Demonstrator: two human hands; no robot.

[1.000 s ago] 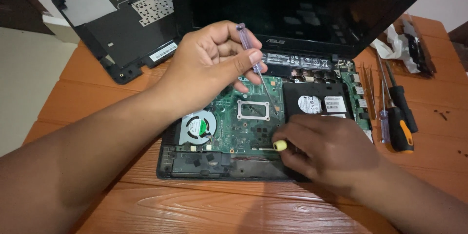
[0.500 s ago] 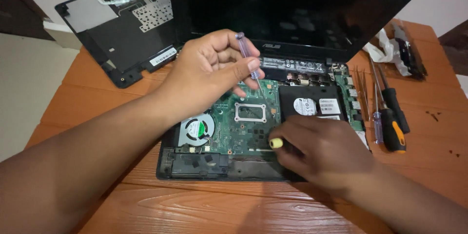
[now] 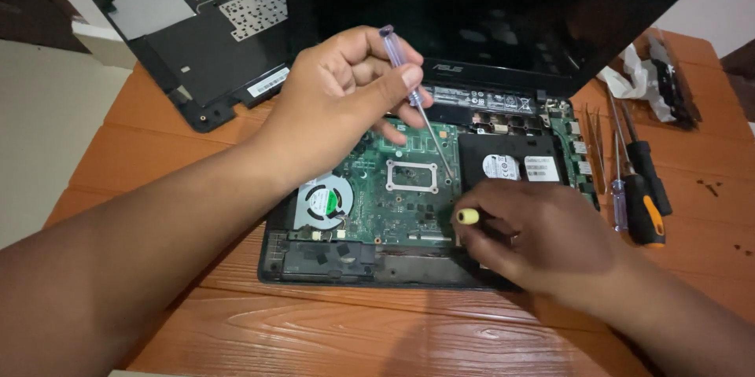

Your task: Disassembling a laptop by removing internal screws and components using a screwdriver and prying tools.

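We list an opened laptop (image 3: 346,263) on a wooden table (image 3: 330,330) — orange-brown planks with raised grain and shallow grooves between boards. The laptop's base is a black plastic tray with its cover off; its glossy dark screen (image 3: 487,7) stands tilted back behind.

Inside the base: a green circuit board (image 3: 393,208), matte and densely studded, with a square metal frame (image 3: 411,176) at its middle; a round fan (image 3: 324,202) with grey blades and a green hub at the board's left; a flat black drive (image 3: 511,161) with white labels at the right.

Our left hand (image 3: 338,102) is closed around a thin screwdriver (image 3: 409,82) — clear violet handle pinched between thumb and fingers, slim steel shaft slanting down so that its tip meets the board just right of the metal frame. Our right hand (image 3: 543,235) rests on the base's lower right part, fingers curled shut on a small yellow-ended tool (image 3: 467,216); only the rounded yellow end shows.

At the right edge of the laptop lie tweezers (image 3: 594,137) and several screwdrivers (image 3: 641,188), one with a black and orange handle, parallel and close together. Behind them is a crumpled white and black bundle (image 3: 653,78). At upper left the removed black cover (image 3: 204,39) overhangs the table's edge.

Bare wood lies along the near side of the table and at far right.
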